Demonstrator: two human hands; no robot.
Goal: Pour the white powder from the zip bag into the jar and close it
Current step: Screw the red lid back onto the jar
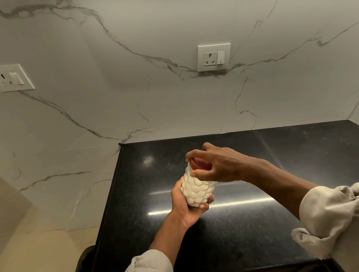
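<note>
A clear bumpy jar (196, 189) filled with white powder is held tilted above the black counter (267, 225). My left hand (185, 206) grips the jar's lower body from below. A red lid (200, 163) sits on the jar's mouth. My right hand (217, 165) is over the lid, with fingers and thumb wrapped around its rim. No zip bag is in view.
The counter's left edge runs from the marble wall (128, 97) toward me, with light floor (33, 254) beyond it. Two wall sockets, one socket (213, 57) straight ahead and another socket (8, 78) to the left, sit above the counter. A dark round object (81, 270) shows below the counter's left edge.
</note>
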